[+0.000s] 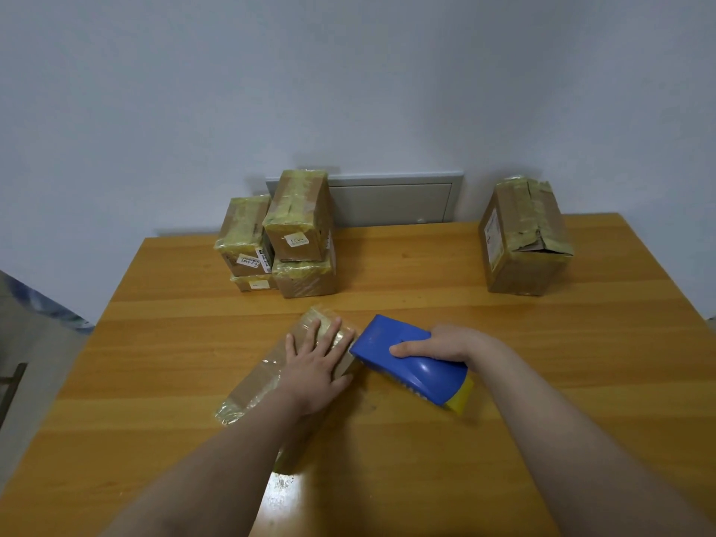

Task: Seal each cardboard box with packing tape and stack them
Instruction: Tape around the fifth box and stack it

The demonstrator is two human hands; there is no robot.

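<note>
Pressing hand: left hand (pixel 314 366) lies flat on top of the near box (pixel 252 393), fingers straight and spread, not gripping anything
Gripping hand: right hand (pixel 438 344) is wrapped round the tape dispenser (pixel 422 375), thumb on the side facing me, the other fingers curled over the far side
Near box: just one, long and brown, lying slantwise on the worktop (pixel 426 459) right in front of me, with shiny yellowish tape over its top and ends
Tape dispenser: one, blue, its nose right at the near box's right edge, just beside the left hand
Tape roll: one tape roll (pixel 463 399), yellow, peeking out of the dispenser's near end
Stack: the stack (pixel 298 215) is four taped boxes at the back left, two on the bottom and two on top, the top right one standing tallest; white labels on some fronts
Lone box: one lone box (pixel 523 242) at the back right, well apart from the stack, upright, tape on top crumpled and a flap edge ragged
Box count: six in all, so 1 + 4 + 1
Wall panel: one grey wall panel (pixel 391 201) low on the wall behind the worktop, between the stack and the lone box
</note>
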